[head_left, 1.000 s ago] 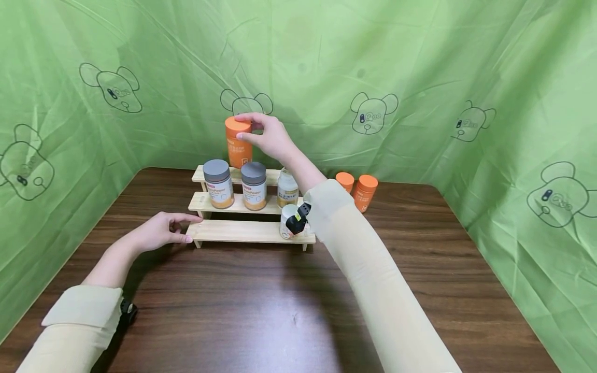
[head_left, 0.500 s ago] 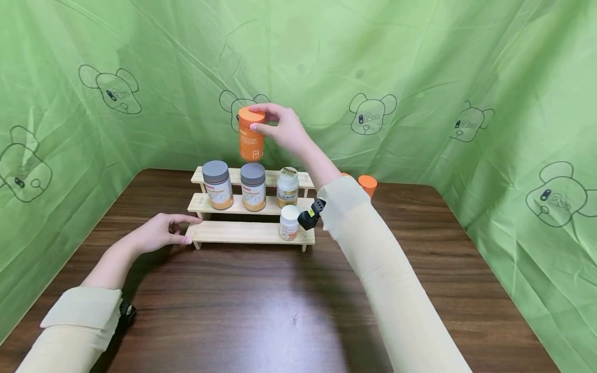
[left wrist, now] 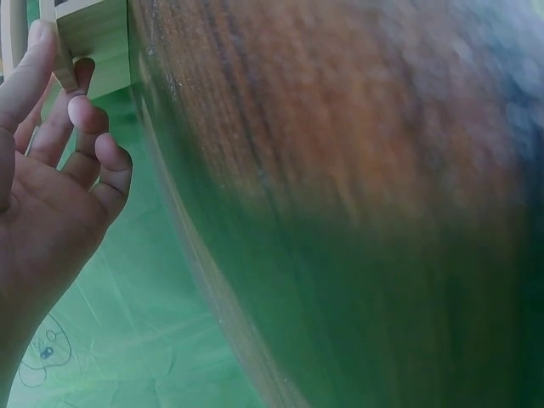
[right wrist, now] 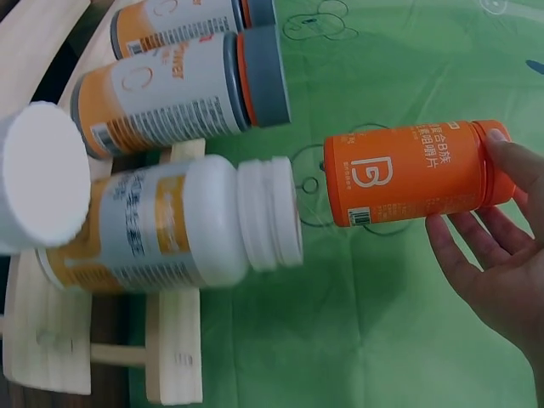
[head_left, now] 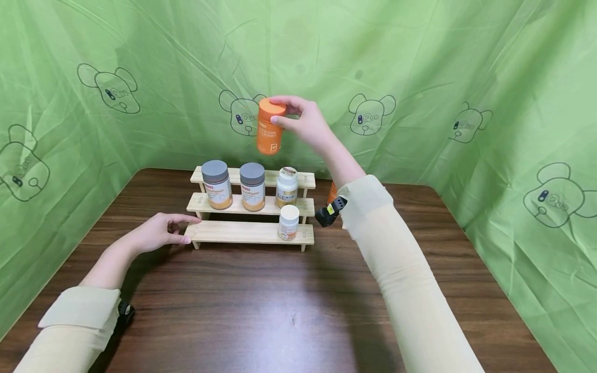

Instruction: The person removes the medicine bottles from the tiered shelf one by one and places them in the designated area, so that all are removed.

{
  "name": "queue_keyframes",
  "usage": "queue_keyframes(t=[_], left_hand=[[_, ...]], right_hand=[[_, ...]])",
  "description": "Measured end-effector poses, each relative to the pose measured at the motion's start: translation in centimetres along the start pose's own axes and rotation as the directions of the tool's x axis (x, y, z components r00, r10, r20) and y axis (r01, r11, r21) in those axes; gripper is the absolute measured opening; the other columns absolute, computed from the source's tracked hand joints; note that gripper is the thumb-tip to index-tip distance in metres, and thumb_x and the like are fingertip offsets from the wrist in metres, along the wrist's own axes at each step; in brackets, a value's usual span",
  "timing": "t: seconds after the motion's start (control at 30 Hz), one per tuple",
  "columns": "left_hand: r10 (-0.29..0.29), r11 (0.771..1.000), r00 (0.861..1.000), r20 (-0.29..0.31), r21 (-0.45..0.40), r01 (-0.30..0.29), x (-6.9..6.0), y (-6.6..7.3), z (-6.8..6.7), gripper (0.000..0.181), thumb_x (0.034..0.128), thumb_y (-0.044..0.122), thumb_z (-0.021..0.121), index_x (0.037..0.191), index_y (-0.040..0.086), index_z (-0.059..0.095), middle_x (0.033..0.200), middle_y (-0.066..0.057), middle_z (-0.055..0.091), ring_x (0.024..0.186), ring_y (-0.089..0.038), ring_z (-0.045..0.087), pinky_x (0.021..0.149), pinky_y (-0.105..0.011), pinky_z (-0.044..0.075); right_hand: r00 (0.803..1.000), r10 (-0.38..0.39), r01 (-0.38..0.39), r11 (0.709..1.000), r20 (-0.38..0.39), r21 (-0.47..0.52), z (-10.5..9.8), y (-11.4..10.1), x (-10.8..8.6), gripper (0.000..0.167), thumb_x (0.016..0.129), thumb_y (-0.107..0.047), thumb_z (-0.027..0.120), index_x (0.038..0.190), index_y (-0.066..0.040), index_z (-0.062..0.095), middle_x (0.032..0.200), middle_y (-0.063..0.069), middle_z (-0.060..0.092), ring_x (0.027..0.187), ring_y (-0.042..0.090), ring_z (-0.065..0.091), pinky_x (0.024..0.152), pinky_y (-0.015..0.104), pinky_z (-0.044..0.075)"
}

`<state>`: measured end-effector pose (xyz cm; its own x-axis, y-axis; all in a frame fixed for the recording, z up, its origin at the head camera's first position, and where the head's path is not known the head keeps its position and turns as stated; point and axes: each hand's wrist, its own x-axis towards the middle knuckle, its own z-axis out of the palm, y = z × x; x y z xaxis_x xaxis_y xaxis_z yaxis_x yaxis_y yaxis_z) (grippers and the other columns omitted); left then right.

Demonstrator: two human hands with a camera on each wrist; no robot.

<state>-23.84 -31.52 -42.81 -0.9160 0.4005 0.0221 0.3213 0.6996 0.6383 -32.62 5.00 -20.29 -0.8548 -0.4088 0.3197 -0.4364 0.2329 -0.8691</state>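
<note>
My right hand (head_left: 308,122) holds an orange bottle (head_left: 269,135) by its lid, in the air above the rack's top step. The right wrist view shows the thumb and fingers around the lid of this orange bottle (right wrist: 408,174). My left hand (head_left: 156,234) pinches the left end of the bottom step of a three-step wooden rack (head_left: 238,231). In the left wrist view, thumb and finger lie on either side of the rack's edge (left wrist: 64,59). Two grey-lidded jars (head_left: 216,189) (head_left: 252,190) and a white bottle (head_left: 286,189) stand on the middle step.
A small white bottle (head_left: 288,225) stands at the right of the bottom step. Behind the right sleeve, part of another orange bottle (head_left: 332,192) shows on the brown wooden table (head_left: 242,300). Green cloth (head_left: 298,52) hangs around the back and sides.
My right hand has lifted the orange bottle off the left of the top step and carried it up and to the right. The left hand stays at the rack.
</note>
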Motion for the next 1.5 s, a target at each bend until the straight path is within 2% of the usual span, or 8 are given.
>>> queue_keyframes(t=[0.23,0.47,0.77,0.97,1.23,1.5], left_hand=[[-0.008,1.0,1.0,0.011,-0.016,0.008,-0.1,0.4,-0.1,0.053,0.0776,0.03,0.076,0.125,0.014,0.061,0.065,0.0,0.047,0.06,-0.01,0.045,0.054,-0.025,0.039],[-0.014,0.999,1.0,0.012,-0.029,0.014,-0.3,0.5,-0.2,0.054,0.0777,0.029,0.076,0.126,0.013,0.061,0.066,0.0,0.047,0.061,-0.01,0.044,0.054,-0.025,0.039],[-0.002,0.999,1.0,0.009,-0.036,0.002,-0.4,0.3,-0.2,0.054,0.077,0.027,0.077,0.126,0.011,0.06,0.063,0.001,0.046,0.058,-0.008,0.044,0.053,-0.025,0.038],[-0.002,0.999,1.0,0.006,-0.037,0.002,-0.6,0.4,-0.2,0.055,0.0775,0.027,0.077,0.127,0.01,0.06,0.062,0.002,0.047,0.058,-0.007,0.044,0.053,-0.025,0.038],[0.011,1.0,1.0,-0.013,0.014,-0.011,-0.3,-0.1,0.2,0.051,0.0785,0.014,0.076,0.126,0.004,0.059,0.061,0.0,0.046,0.056,-0.01,0.043,0.052,-0.025,0.037],[0.011,1.0,1.0,0.002,-0.012,-0.011,-0.2,0.1,0.0,0.053,0.0774,0.026,0.077,0.126,0.012,0.061,0.063,0.002,0.048,0.058,-0.008,0.044,0.053,-0.025,0.038]], right_hand=[[1.0,-0.01,0.011,0.999,-0.023,0.031,-2.1,1.9,0.3,0.046,0.083,-0.012,0.073,0.127,-0.012,0.06,0.122,0.006,0.061,0.111,0.015,0.056,0.089,0.029,0.049],[0.999,-0.03,0.032,0.999,-0.036,0.041,-3.9,2.2,-0.7,0.045,0.082,-0.013,0.074,0.126,-0.013,0.061,0.12,0.005,0.061,0.111,0.015,0.056,0.092,0.03,0.047],[0.999,-0.016,0.015,0.999,-0.04,-0.029,-6.1,2.3,-2.2,0.045,0.082,-0.018,0.075,0.125,-0.018,0.062,0.123,0.001,0.06,0.113,0.013,0.055,0.096,0.032,0.043],[0.999,-0.029,0.027,0.999,-0.041,-0.038,-7.5,2.6,-3.1,0.045,0.082,-0.017,0.074,0.125,-0.016,0.062,0.124,0.002,0.06,0.114,0.014,0.055,0.096,0.032,0.043],[0.997,-0.063,0.061,0.997,-0.038,-0.043,-9.4,2.8,-4.8,0.041,0.082,-0.015,0.074,0.122,-0.014,0.064,0.117,0.004,0.062,0.11,0.017,0.057,0.094,0.031,0.044],[0.997,-0.073,0.072,0.997,-0.039,-0.037,-11.5,2.9,-6.4,0.04,0.082,-0.013,0.073,0.121,-0.011,0.064,0.121,0.004,0.06,0.109,0.018,0.056,0.089,0.025,0.046]])
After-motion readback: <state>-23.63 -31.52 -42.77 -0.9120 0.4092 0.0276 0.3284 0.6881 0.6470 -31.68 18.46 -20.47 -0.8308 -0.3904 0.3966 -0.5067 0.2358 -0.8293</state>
